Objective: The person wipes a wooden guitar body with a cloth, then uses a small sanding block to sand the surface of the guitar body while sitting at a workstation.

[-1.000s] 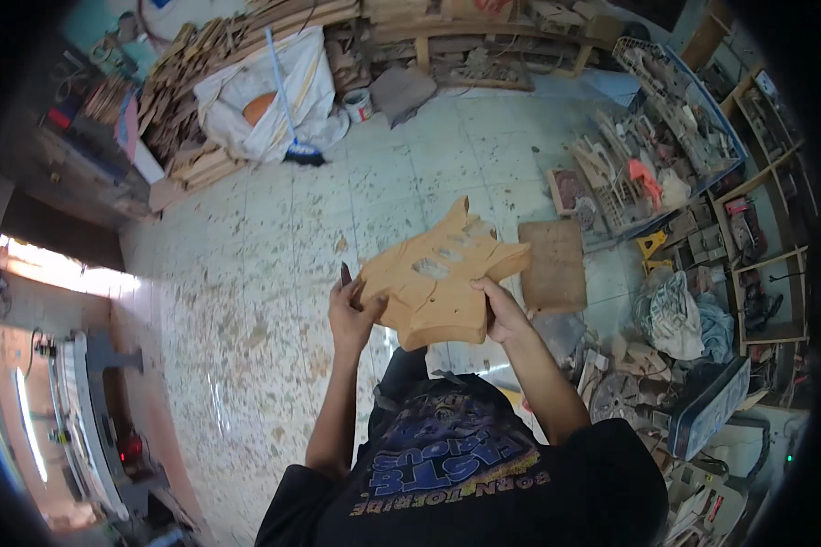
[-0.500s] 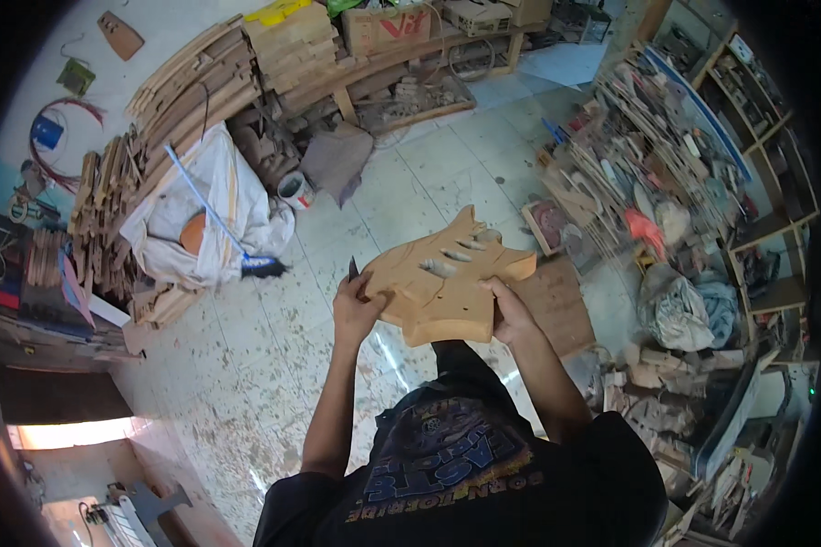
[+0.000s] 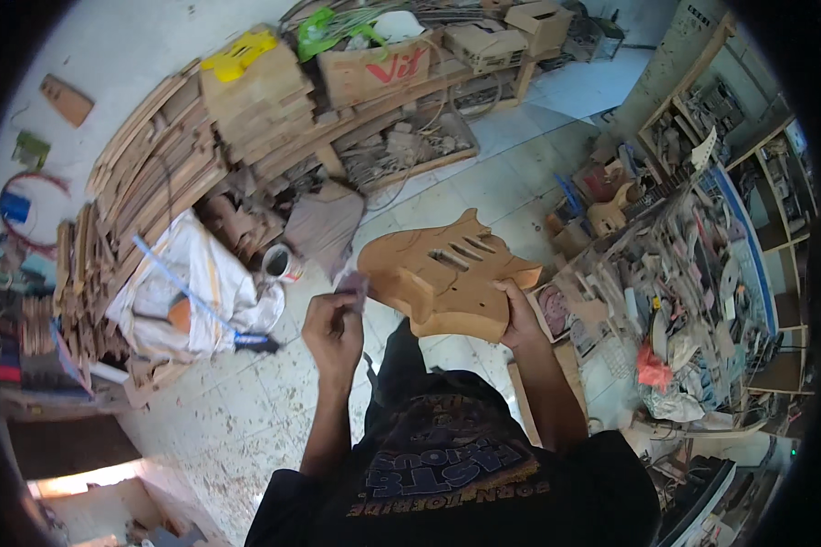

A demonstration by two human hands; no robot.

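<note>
Lots of pale tiled floor (image 3: 246, 419) spreads below the person. Far to the left stands a long stack of wooden planks (image 3: 160, 150); to the right, a broad heap of wood offcuts (image 3: 684, 283). Nearer than the planks lies a crumpled white sack (image 3: 223, 294), with a broom (image 3: 257, 343) slanting across it by its blue handle and a paint can (image 3: 283, 264) at its right.

Next in size comes the electric guitar body (image 3: 442, 281), bare brown wood with three pickup slots, held up above the floor just beyond the front of a dark T-shirt (image 3: 401, 515). Its long axis runs on a slant, from near left to far right, one horn pointing far and the other right.

The right hand (image 3: 523, 321) grips the body at its right edge — thumb on the upper face, the other fingers mostly hidden. The left hand (image 3: 333, 335) is off the wood, fingers curled, pinching a small purplish sheet, sandpaper by its look (image 3: 354, 287). From this hand the body lies to the right and slightly farther off, with a scooped edge turned toward it. The sheet sits right beside the body's left edge — whether they touch, I cannot tell.
</note>
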